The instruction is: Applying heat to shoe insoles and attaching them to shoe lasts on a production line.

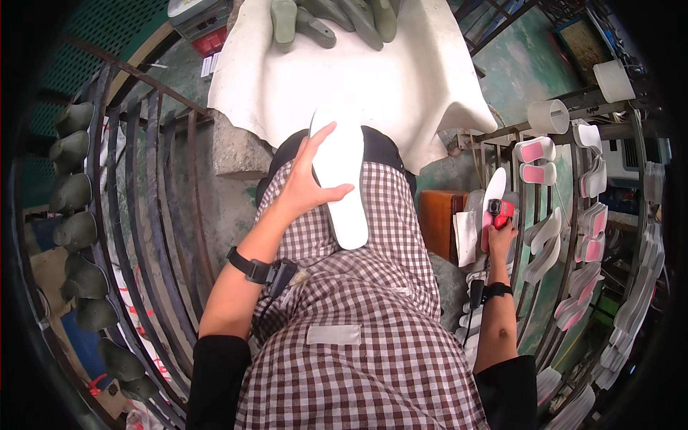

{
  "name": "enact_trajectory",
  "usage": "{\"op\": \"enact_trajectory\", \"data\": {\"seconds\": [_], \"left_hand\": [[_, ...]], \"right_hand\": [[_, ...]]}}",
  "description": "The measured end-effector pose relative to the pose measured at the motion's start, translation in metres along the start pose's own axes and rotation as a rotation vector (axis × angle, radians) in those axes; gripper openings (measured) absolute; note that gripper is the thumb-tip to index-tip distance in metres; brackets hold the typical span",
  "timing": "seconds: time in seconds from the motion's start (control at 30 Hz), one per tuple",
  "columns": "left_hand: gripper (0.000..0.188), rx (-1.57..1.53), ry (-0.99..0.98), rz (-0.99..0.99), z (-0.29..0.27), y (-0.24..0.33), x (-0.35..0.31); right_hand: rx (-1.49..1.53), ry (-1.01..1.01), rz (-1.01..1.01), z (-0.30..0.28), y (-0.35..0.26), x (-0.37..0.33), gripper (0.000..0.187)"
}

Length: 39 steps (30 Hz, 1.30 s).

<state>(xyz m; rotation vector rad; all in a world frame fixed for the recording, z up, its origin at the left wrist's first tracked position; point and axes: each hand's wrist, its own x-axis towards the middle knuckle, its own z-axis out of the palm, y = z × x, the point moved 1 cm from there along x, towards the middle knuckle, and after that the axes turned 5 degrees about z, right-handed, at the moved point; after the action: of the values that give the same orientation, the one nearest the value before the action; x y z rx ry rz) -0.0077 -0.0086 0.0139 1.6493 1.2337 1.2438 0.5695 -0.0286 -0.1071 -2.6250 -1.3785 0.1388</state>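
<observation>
My left hand (304, 183) is closed around a shoe last with a white insole (342, 190) on its upward face, held over my lap. Along the edge a thin strip of the darker last shows; the rest of it is hidden beneath. Out to the right, my right hand (502, 236) grips a red and black hand tool (501, 213), whose exact kind I cannot make out. Right beside the tool lies a long white insole (494, 184) on a stack. A folded white cloth or sheet (465, 238) hangs just left of that hand.
Several grey-green lasts (337, 18) lie on a white-covered bench (344, 79) ahead. More lasts (74, 192) line the left rack (154, 136). White and pink insoles (534, 174) fill the right rack, with white rings (548, 116) above. A brown wooden box (438, 222) stands right of my knees.
</observation>
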Motion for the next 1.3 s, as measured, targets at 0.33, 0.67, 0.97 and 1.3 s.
{"op": "enact_trajectory", "data": {"seconds": [0.33,0.67,0.97,1.3], "left_hand": [[0.108,-0.039,-0.004,-0.115,-0.001,0.003,-0.006],[0.107,-0.077,0.018,-0.111,-0.002,0.005,-0.007],[0.108,-0.060,-0.010,-0.067,-0.004,0.004,-0.006],[0.107,-0.068,-0.003,-0.078,-0.002,0.006,-0.005]], "right_hand": [[0.746,-0.397,-0.224,-0.129,-0.195,-0.057,0.026],[0.579,-0.451,-1.006,-0.147,-0.365,-0.119,0.038],[0.435,-0.425,-0.969,-0.136,-0.370,-0.132,0.050],[0.590,-0.599,-1.198,-0.158,-0.370,-0.131,0.041]]}}
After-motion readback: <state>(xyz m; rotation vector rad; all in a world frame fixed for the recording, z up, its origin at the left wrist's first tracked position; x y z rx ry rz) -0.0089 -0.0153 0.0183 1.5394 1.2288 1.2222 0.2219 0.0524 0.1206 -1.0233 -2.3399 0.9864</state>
